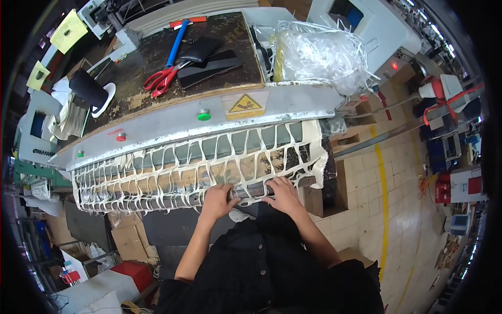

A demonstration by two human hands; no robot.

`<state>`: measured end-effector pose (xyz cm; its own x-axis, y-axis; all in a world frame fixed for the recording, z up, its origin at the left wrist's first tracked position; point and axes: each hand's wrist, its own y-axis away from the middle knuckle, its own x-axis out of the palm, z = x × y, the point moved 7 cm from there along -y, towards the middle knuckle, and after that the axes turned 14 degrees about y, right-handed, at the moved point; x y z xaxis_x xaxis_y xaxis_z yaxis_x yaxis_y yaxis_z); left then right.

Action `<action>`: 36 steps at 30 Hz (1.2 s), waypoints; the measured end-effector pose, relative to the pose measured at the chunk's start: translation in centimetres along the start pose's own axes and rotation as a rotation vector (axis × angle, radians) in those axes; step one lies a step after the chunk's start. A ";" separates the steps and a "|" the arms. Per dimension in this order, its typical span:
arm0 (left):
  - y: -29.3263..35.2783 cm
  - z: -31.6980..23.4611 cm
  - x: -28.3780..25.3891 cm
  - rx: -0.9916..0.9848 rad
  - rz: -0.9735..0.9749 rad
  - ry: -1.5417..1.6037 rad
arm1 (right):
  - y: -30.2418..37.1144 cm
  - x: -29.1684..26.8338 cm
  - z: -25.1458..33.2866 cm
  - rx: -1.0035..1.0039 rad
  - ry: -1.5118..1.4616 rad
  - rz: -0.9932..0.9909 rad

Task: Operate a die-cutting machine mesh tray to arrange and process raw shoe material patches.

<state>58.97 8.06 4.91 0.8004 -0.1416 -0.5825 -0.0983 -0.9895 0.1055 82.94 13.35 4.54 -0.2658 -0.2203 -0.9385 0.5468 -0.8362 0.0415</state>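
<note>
A cream lattice of fabric strips, like an open netting (238,159), lies stretched over the long bed of a machine in front of me. Its right end is a ruffled solid band of cloth. At the front edge of the netting, right of its middle, my left hand (216,202) has its fingers curled over the strips and its thumb turned inward. A short gap to the right, my right hand (286,195) grips the same edge, thumb pointing left. What lies under the fingers is partly hidden. A small pale piece (241,215) hangs below the edge between the hands.
Behind the netting runs a grey machine beam (172,121) with red and green buttons. On the worn top lie red-handled scissors (161,79), a blue-handled tool (178,44), a black wallet-like item (201,49) and a black thread cone (89,88). A clear plastic bag (324,55) sits right.
</note>
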 end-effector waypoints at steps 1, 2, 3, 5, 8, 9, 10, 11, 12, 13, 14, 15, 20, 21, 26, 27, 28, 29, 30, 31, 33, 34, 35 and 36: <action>0.2 -0.5 0.4 -0.035 -0.023 -0.058 | -0.3 0.1 0.1 -0.005 -0.004 0.000; 0.4 -0.8 0.6 -0.071 -0.046 -0.115 | -0.5 0.4 0.1 0.019 0.037 0.012; 0.6 -0.9 0.8 -0.076 -0.048 -0.118 | -0.8 0.6 0.0 0.043 0.079 0.025; 1.5 -0.8 1.1 0.005 -0.165 -0.151 | -1.0 0.9 -0.3 0.028 0.063 -0.014; 1.0 0.2 1.4 -0.004 -0.245 -0.098 | -1.6 0.4 -0.7 0.028 0.050 -0.026; 0.5 0.3 1.1 -0.003 -0.273 -0.069 | -2.1 0.1 -0.7 0.023 0.052 -0.043; 0.1 0.5 0.8 0.013 -0.285 -0.038 | -2.5 0.1 -0.7 0.022 0.053 -0.051; -0.1 0.7 0.5 0.010 -0.285 -0.038 | -2.7 0.0 -0.7 0.021 0.054 -0.061; -0.3 0.9 0.4 0.007 -0.266 -0.025 | -2.6 0.0 -0.6 0.021 0.053 -0.059; -0.5 1.1 0.4 0.002 -0.244 -0.012 | -2.6 0.1 -0.6 0.026 0.049 -0.049; -0.5 1.1 0.5 0.003 -0.245 -0.021 | -2.6 0.1 -0.7 0.032 0.045 -0.039; -0.2 1.0 0.6 0.001 -0.243 -0.020 | -2.5 0.0 -0.6 0.032 0.044 -0.037; 1.8 1.7 1.3 0.007 -0.104 -0.079 | -0.2 1.8 -0.4 -0.009 0.013 0.069; 2.1 0.9 1.0 0.009 -0.098 -0.078 | 0.8 2.0 -0.5 -0.024 -0.004 0.079; -1.6 -0.9 1.6 -0.243 0.202 0.024 | 1.5 1.0 -2.6 -0.068 -0.311 0.204; -4.2 -1.5 1.7 -0.191 0.108 0.042 | 0.7 1.8 -4.0 0.058 -0.438 0.329; -7.2 -2.2 2.5 -0.110 -0.002 0.086 | -0.6 1.4 -5.8 0.177 -0.496 0.230; -10.3 -3.6 3.6 -0.020 -0.107 0.134 | -2.2 0.4 -7.6 0.188 -0.531 -0.103; -12.8 -5.3 4.5 -0.027 -0.129 0.073 | -3.6 -0.6 -9.1 0.259 -0.536 -0.248; -14.8 -7.2 5.2 -0.032 -0.149 0.014 | -4.2 -1.8 -10.1 0.268 -0.337 -0.390; -17.9 -7.0 8.8 -0.133 -0.090 -0.027 | -5.3 -1.9 -11.7 0.294 -0.273 -0.429; -18.7 -6.4 10.0 -0.227 -0.024 -0.083 | -5.7 -1.8 -12.2 0.295 -0.204 -0.412; -18.8 -6.0 10.5 -0.235 -0.019 -0.071 | -5.6 -1.7 -12.5 0.292 -0.136 -0.395; -18.8 -5.9 11.0 -0.187 0.008 -0.031 | -5.3 -1.3 -12.7 0.272 -0.143 -0.323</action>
<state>73.09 25.27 1.24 0.7809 -0.1535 -0.6055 0.0088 -0.9665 0.2564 90.46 24.43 1.20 -0.5061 0.0225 -0.8622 0.1939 -0.9711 -0.1392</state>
